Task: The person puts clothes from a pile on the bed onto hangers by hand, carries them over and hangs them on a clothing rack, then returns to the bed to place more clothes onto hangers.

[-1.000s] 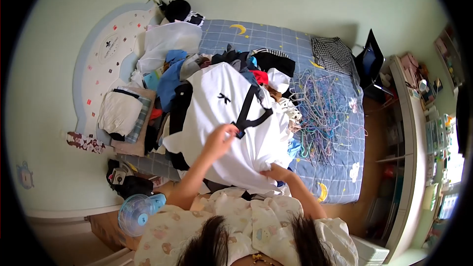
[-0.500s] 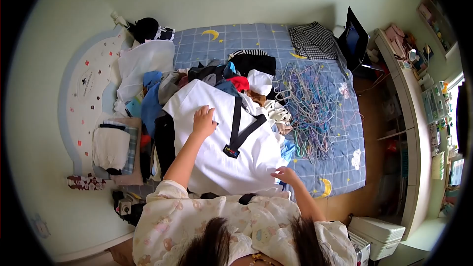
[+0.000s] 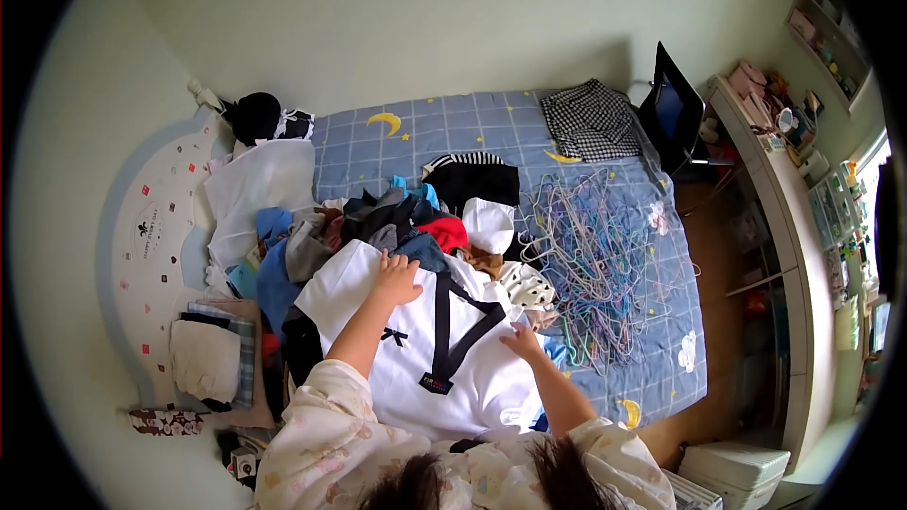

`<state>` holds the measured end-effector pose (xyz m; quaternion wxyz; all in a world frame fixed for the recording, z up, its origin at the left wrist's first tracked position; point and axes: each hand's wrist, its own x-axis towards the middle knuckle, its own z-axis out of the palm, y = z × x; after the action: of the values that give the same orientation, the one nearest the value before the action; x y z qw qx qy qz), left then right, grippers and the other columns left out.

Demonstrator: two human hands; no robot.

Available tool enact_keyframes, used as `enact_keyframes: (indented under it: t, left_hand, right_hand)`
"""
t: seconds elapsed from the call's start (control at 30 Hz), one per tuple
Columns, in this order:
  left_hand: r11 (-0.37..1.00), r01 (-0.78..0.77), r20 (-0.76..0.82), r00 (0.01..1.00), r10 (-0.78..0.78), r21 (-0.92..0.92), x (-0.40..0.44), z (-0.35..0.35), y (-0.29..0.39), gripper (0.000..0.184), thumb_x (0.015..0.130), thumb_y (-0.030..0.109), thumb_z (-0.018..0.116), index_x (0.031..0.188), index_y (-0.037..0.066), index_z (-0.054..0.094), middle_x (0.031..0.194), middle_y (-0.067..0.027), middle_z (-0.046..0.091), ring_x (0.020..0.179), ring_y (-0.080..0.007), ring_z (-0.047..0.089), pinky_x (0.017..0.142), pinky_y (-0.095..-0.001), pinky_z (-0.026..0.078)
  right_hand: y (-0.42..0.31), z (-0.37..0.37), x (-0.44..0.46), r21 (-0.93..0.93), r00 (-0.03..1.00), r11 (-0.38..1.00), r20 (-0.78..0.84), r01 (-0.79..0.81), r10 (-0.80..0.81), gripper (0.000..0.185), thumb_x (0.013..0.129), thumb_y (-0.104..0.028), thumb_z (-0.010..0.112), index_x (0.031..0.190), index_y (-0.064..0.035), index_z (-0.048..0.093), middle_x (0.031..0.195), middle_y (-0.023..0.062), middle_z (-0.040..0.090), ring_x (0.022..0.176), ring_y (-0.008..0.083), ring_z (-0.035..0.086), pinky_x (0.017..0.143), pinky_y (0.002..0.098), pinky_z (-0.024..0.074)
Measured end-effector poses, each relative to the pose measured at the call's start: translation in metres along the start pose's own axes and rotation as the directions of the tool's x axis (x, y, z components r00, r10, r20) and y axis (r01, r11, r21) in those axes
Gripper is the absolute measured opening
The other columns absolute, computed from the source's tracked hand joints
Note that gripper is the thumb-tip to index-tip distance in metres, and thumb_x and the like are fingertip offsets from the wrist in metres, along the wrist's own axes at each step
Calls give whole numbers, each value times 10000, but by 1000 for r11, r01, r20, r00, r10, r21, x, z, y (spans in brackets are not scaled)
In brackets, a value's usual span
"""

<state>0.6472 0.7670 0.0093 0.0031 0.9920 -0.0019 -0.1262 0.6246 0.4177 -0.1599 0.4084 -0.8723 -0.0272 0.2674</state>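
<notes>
The white cloth top with a black V-shaped neckband (image 3: 406, 385) is lying spread on the near side of the heap of mixed clothes (image 3: 378, 219), on the blue checked bed cover (image 3: 354, 165); compared with half a second ago, both hands are sitting farther up the top, the left now being at its far edge and the right now being level with the neckband instead of by the near right side; the small black bow-shaped mark (image 3: 395, 337), then covered by the left hand, is now showing beside the forearm.

The left hand (image 3: 398, 280) is resting palm down, fingers loosely spread, touching the far edge of the top beside dark clothes; the right hand (image 3: 521, 341) is touching the top's right side, just beyond the neckband, fingers bent; cannot tell whether it is pinching cloth.

The top's near edge is running out of sight by the patterned pale sleeves and torso (image 3: 331, 420); lettering on the black label (image 3: 436, 383) is being too small to read; the tangled wire hangers (image 3: 593, 274) on the right are overlapping too much to count; the white ribbed case (image 3: 737, 472), near right, is being partly cut off.
</notes>
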Motion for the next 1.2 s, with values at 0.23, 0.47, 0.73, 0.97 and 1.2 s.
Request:
enact_keyframes:
  t: [0.23, 0.47, 0.73, 0.97, 1.2]
  left_hand:
    - [983, -169, -70, 982, 174, 68, -44, -40, -9, 237, 638, 220, 704, 840, 119, 631, 912, -56, 616, 996, -245, 549, 898, -389, 381]
    - [967, -234, -109, 964, 244, 100, -157, -82, 12, 157, 669, 78, 667, 820, 106, 633, 835, -81, 647, 875, -278, 639, 779, -411, 473]
    - [965, 38, 178, 980, -86, 260, -313, -63, 38, 146, 677, 83, 661, 821, 83, 683, 802, -122, 669, 827, -289, 664, 774, -406, 499]
    - [970, 57, 218, 970, -110, 236, -420, -2, 96, 91, 645, 116, 677, 727, 142, 705, 753, -78, 670, 768, -273, 663, 744, -404, 492]
    - [927, -316, 103, 948, 301, 203, -488, 18, 164, 136, 708, 119, 599, 817, 179, 652, 602, -61, 584, 697, -261, 635, 1093, -395, 293]
  right_hand:
    - [4, -25, -43, 70, 953, 998, 301, -4, -17, 433, 728, -134, 709, 1123, -3, 590, 896, 61, 651, 743, 160, 598, 644, 311, 490]
    - [-49, -58, -97, 31, 621, 990, 776, 137, -111, 708, 711, -114, 671, 1365, -61, 406, 974, 124, 647, 744, 194, 639, 641, 319, 530]
    - [-106, -75, -209, -169, 466, 446, 506, 879, -726, 356, 632, -196, 755, 936, -39, 656, 1021, 146, 574, 1026, 345, 502, 904, 405, 420]
    - [-126, -101, -274, -104, 523, 541, 458, 835, -719, 237, 661, -85, 682, 868, -39, 575, 784, 175, 617, 768, 378, 605, 664, 413, 482]
    - [-121, -139, -358, -185, 469, 434, 244, 882, -849, 241, 648, -61, 686, 845, -65, 547, 748, 147, 605, 737, 369, 595, 635, 426, 469]
